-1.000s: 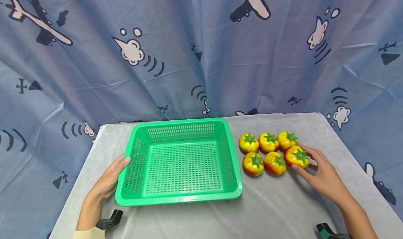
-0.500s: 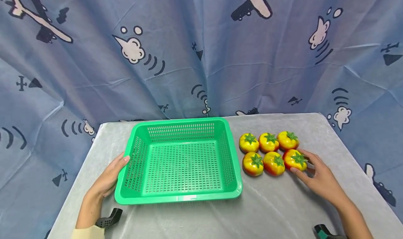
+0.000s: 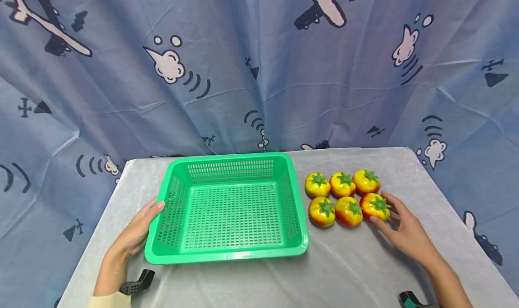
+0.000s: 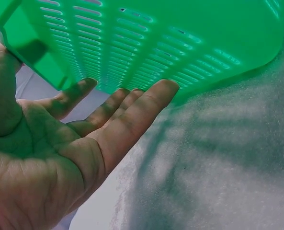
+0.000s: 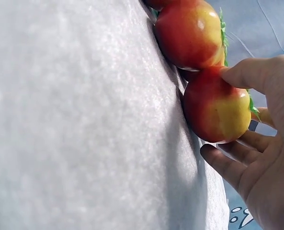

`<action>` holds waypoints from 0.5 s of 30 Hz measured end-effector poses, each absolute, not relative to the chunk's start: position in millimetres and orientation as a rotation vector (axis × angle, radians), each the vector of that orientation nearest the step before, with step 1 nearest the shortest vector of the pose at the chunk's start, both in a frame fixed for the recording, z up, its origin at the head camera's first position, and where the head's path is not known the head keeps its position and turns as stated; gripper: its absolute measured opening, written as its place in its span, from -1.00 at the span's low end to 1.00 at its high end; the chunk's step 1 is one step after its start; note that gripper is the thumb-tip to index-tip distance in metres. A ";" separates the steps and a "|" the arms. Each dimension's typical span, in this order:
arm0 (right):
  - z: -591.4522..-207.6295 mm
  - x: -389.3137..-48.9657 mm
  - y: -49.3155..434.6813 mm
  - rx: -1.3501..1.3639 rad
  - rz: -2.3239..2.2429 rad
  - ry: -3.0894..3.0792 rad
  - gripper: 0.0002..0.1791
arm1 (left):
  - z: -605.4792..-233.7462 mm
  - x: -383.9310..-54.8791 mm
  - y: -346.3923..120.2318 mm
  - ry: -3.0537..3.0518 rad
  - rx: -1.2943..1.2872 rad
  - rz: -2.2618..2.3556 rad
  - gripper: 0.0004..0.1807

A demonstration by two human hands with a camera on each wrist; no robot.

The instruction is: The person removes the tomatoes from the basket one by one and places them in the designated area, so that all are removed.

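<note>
A green plastic basket with slotted walls sits left of centre on the table. At its left side my left hand holds it, thumb over the rim and fingers against the outer wall in the left wrist view. Over on the right, my right hand has thumb and fingers around a red-and-yellow toy tomato with a green star-shaped top. That tomato stands at the right end of the front row. In the right wrist view, the thumb rests on its side and the other fingers curve close along the opposite side.
Beside the held one are two more front-row tomatoes, and behind them a back row of three tomatoes. A grey-white cloth covers the table. A blue patterned curtain hangs behind its far edge.
The tomato in my right hand has come down and slightly nearer, from above the row into line at its right end. My left hand keeps its place on the basket.
</note>
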State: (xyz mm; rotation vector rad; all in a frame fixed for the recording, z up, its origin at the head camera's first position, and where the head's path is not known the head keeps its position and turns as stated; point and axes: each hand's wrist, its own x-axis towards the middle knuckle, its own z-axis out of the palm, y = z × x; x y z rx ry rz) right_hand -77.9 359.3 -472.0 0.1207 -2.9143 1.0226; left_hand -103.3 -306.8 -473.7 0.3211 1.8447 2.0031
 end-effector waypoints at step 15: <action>-462.3 -82.2 362.6 0.134 1.064 -2.794 -0.25 | -471.6 -101.8 -310.2 1.885 0.267 1.986 -0.31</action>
